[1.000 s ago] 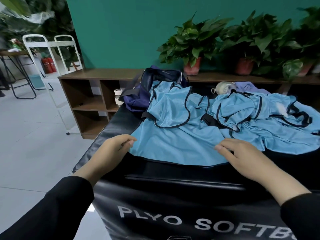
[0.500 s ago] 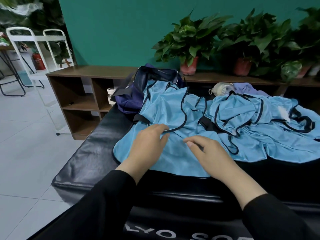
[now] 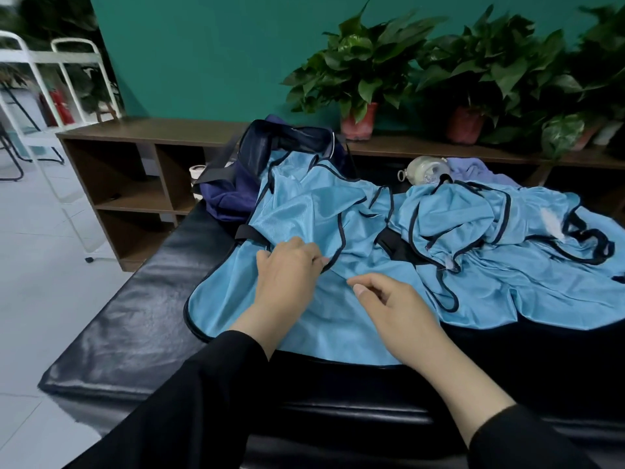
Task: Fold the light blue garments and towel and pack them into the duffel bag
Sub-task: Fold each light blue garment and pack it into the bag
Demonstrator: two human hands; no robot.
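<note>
1. Garment (image 3: 297, 319) nearest the camera: light blue, shiny, with dark navy piping along its edges; lies spread on the black padded mat (image 3: 135, 319), its upper part draped onto the duffel bag (image 3: 233, 194)
2. Second light blue garment (image 3: 473, 225) with the same dark trim, crumpled in a heap to the right on the mat; its edge overlaps the first garment
3. Duffel bag is navy, at the far left end of the mat, mouth open, partly covered by the first garment
4. Left hand (image 3: 287, 275) rests on the first garment, fingers curled, pinching the dark-trimmed edge near the middle
5. Right hand (image 3: 395, 302) just beside the left, over the same garment, fingers loosely bent and holding nothing; cannot tell whether it touches the cloth
6. Pale purple cloth (image 3: 473, 170) behind the crumpled heap, next to a clear round container (image 3: 426, 169); both partly hidden by the heap
7. Brown wooden shelf (image 3: 142, 170) behind the mat, potted plants (image 3: 362, 76) on top against the green wall (image 3: 203, 45)
8. White metal rack (image 3: 44, 79) on the tiled floor at far left
</note>
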